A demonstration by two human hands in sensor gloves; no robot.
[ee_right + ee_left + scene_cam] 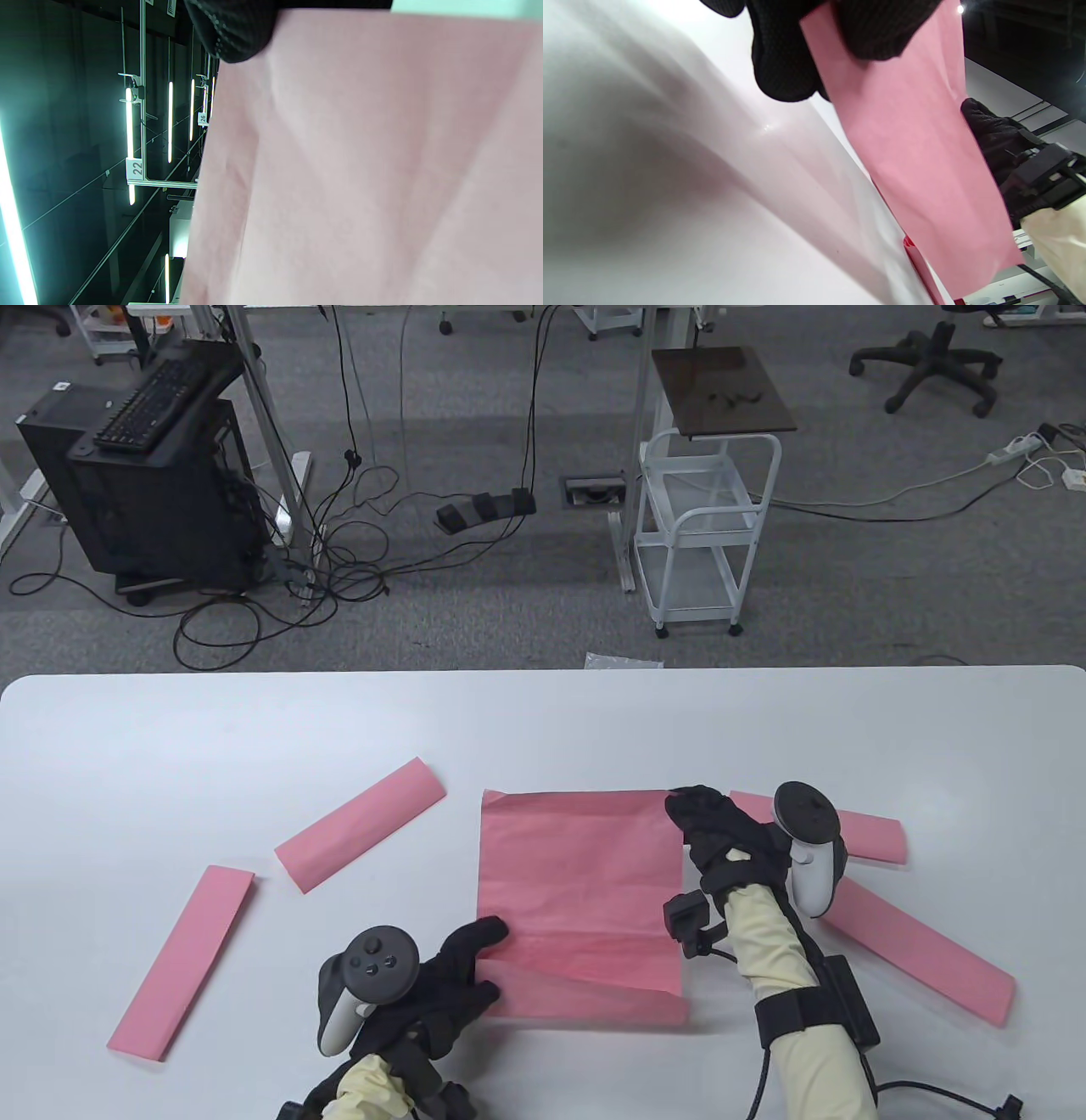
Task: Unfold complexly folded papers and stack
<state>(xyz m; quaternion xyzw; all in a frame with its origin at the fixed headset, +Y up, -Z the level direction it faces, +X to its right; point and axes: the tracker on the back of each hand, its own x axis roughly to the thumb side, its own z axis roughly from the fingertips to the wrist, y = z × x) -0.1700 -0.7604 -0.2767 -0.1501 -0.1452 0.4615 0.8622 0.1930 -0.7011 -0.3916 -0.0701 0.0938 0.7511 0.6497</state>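
Left wrist view only: hands [848,38] pinching pink paper [916,148]

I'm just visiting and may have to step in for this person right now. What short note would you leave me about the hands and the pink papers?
Left hand: pinches the near left corner of the large, mostly unfolded pink paper sheet.
Right hand: holds the sheet's far right edge; its grip is not clearly visible.
Four folded pink paper strips remain on the white table: two left, two right.
Done: one sheet nearly open.
Left: flatten it, unfold the four, stack all.
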